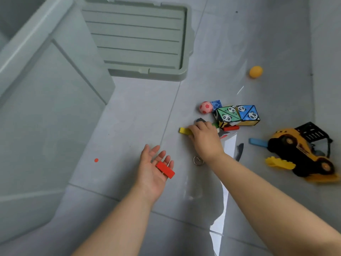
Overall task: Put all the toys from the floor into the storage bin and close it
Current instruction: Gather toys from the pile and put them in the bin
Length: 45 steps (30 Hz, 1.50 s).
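While the left hand (150, 174) lies palm-up with relaxed, straight fingers, a red block (165, 169) rests across them, its long axis running ten to four o'clock. The right hand (204, 137) curls its fingers round a yellow block (183, 130) on the floor (138, 117); the block's free end points to nine o'clock, toward the storage bin (46, 108).

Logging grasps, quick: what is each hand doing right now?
Left hand: open, palm up, red block lying on its fingers.
Right hand: fingers curled round the yellow block.
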{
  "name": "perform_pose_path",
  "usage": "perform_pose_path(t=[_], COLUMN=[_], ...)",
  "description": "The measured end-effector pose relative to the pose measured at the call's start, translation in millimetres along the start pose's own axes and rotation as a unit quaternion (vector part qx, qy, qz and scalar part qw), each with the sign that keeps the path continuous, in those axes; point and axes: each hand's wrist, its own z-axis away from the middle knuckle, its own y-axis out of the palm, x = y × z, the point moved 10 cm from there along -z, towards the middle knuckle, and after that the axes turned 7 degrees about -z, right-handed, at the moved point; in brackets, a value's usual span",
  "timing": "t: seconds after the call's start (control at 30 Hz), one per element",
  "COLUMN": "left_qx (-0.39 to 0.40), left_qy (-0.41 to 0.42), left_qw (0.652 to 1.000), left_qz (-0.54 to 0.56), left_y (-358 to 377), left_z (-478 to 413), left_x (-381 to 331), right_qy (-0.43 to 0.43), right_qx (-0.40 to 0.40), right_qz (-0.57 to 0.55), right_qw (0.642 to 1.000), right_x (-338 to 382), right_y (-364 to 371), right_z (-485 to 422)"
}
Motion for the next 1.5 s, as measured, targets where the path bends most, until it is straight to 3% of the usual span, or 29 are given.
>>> perform_pose_path(t=[0.13,0.2,0.27,0.4,0.5,0.57,0.63,0.77,0.83,0.9,1.03,1.23,1.33,1.4,1.5], left_qx=[0.025,0.049,0.059,0.043,0.050,0.057,0.064,0.067,0.071,0.083,0.114,0.148,0.153,0.157,0.142], left_qy=[-0.011,-0.015,-0.016,-0.017,-0.019,-0.016,-0.012,-0.009,-0.010,-0.017,-0.035,-0.051,-0.060,-0.061,-0.050], left_qw=[0.999,0.999,0.998,0.999,0.999,0.998,0.998,0.997,0.997,0.996,0.992,0.986,0.985,0.985,0.988], left_qz=[0.017,0.016,0.013,0.002,-0.009,-0.014,-0.017,-0.031,-0.039,-0.040,-0.048,-0.053,-0.057,-0.048,-0.032], left_y=[5.1,11.7,17.3,20.0,24.7,30.0,35.4,38.6,40.5,44.2,56.1,76.0,78.5,80.2,76.3], left_z=[0.7,2.5,4.5,5.9,8.1,9.6,11.5,14.3,17.8,21.1,25.6,35.8,37.7,40.5,43.0], left_x=[10.3,17.1,23.3,28.5,28.7,28.0,28.5,33.2,36.3,39.3,46.7,56.3,60.2,60.7,56.9], right_qy=[0.123,0.086,0.054,0.119,0.131,0.094,0.060,0.150,0.221,0.232,0.196,0.056,0.001,0.008,0.122], right_qx=[-0.008,0.004,0.020,-0.019,0.071,0.137,0.149,0.030,-0.060,-0.114,-0.104,-0.051,-0.053,-0.075,-0.128], right_qz=[-0.210,-0.258,-0.261,-0.221,-0.103,-0.070,-0.064,-0.163,-0.249,-0.331,-0.392,-0.288,-0.255,-0.288,-0.310], right_qw=[0.970,0.962,0.964,0.968,0.983,0.984,0.985,0.975,0.941,0.908,0.893,0.955,0.965,0.955,0.934], right_x=[10.9,42.2,59.2,16.8,-13.2,-13.2,-11.9,-32.5,-42.5,-34.6,0.2,38.7,48.2,39.4,-14.3], right_y=[-17.0,-25.9,-29.0,-37.8,-17.9,0.8,11.3,-13.0,-37.5,-54.9,-64.3,-66.0,-77.8,-90.0,-94.7], right_z=[36.2,66.9,90.3,92.3,89.3,93.3,96.9,98.7,106.8,112.4,117.3,125.7,130.6,128.4,119.2])
